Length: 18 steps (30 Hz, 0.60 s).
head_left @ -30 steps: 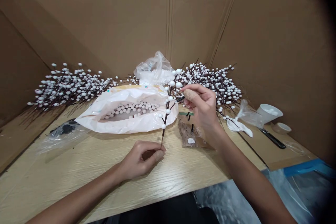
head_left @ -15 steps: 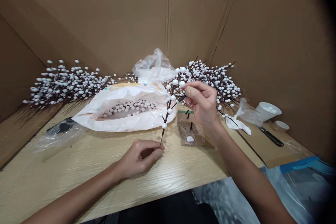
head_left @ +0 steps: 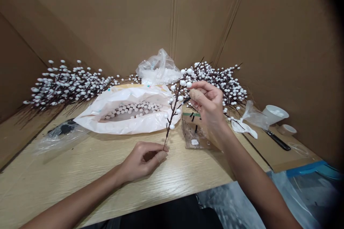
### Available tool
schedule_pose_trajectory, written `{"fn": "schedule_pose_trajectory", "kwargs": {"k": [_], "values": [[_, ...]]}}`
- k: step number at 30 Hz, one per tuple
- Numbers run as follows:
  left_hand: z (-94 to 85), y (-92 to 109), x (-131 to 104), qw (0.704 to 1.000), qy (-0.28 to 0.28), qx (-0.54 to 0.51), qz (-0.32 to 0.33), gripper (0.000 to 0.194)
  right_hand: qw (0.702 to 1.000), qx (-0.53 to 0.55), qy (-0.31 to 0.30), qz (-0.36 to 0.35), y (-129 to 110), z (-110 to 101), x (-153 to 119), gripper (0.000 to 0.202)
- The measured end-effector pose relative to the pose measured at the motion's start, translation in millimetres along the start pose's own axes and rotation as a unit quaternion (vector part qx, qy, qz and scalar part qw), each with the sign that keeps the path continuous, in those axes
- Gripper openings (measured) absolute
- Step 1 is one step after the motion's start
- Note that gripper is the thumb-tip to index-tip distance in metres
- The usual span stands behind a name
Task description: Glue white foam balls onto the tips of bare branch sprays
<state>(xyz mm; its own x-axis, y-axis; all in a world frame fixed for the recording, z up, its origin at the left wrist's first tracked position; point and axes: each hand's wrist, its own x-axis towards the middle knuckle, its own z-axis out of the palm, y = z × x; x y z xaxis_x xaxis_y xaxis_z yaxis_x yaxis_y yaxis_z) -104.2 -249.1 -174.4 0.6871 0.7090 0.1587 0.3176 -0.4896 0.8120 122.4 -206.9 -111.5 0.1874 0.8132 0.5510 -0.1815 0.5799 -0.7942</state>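
Observation:
My left hand [head_left: 146, 161] pinches the lower end of a dark berry branch [head_left: 172, 116] between thumb and fingertips. The branch stands tilted to the right, with white foam berries along its twigs. In my right hand [head_left: 208, 102] is a short thin black stick [head_left: 186, 100], its pale tip close to a twig at mid-branch; whether they touch I cannot tell. A finger of that hand wears a tan wrap. Below it lies a cardboard piece [head_left: 204, 143] with several small black bits and a white blob [head_left: 195, 142].
A white plastic bag [head_left: 88, 121] of berry branches lies open behind my hands. Bundles of white-berried branches [head_left: 70, 86] lie left and right at the back, around a clear bag [head_left: 158, 68]. A black-handled knife [head_left: 278, 139], white cup [head_left: 275, 112] and tape roll [head_left: 287, 128] are on the right.
The upper part of the branch has swung slightly right and turned, so its berries sit differently near my right hand. Both hands stay nearly in place and keep their grips.

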Motion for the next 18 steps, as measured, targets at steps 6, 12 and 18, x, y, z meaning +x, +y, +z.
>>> {"fn": "schedule_pose_trajectory", "kwargs": {"k": [6,12,18], "values": [[0.7,-0.4,-0.6,1.000,0.017,-0.002,-0.006,0.029,1.000,-0.011,-0.006,0.009,1.1,-1.2,0.5,0.010],[0.6,-1.9,-1.6,1.000,0.024,0.007,-0.008,0.027,1.000,-0.010,-0.011,0.023,-1.7,0.0,0.4,0.010],[0.1,-1.2,-2.0,1.000,0.020,0.008,-0.003,0.027,0.999,0.001,-0.003,0.041,-4.5,2.1,0.2,0.010]]}}
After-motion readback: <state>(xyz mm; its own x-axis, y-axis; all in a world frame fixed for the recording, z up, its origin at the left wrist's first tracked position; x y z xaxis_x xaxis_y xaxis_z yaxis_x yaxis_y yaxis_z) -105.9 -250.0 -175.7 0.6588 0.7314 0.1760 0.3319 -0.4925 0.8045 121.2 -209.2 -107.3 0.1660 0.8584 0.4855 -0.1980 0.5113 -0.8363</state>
